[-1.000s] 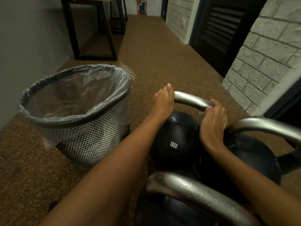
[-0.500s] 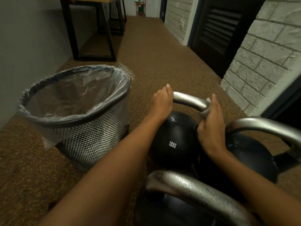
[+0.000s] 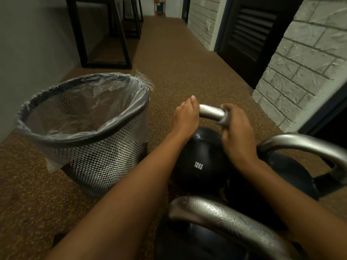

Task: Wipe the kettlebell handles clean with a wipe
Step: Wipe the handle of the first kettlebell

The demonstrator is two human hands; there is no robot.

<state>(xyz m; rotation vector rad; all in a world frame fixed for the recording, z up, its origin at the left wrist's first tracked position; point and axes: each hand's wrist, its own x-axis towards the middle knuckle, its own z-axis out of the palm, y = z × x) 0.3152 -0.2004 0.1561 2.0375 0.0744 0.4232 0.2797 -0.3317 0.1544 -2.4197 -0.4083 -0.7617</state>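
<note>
A black kettlebell point(image 3: 201, 160) marked 12KG stands on the floor, its silver handle point(image 3: 210, 112) on top. My left hand point(image 3: 185, 117) grips the left end of that handle. My right hand point(image 3: 237, 132) is closed around the handle's right part with a grey wipe point(image 3: 226, 119) pressed between palm and metal; only a small edge of the wipe shows. Two more black kettlebells stand close by: one at the right with a curved silver handle point(image 3: 304, 145), one nearest me with a rough silver handle point(image 3: 231, 222).
A black mesh bin point(image 3: 88, 152) lined with a clear plastic bag stands just left of the kettlebells. A grey wall runs along the left, a brick wall point(image 3: 300, 72) and dark louvred door point(image 3: 251, 34) on the right. A black-framed table point(image 3: 105, 34) stands further back.
My right hand has slid leftward along the 12KG kettlebell's handle with the wipe and closed more fully around it. My left hand has kept its hold on the left end.
</note>
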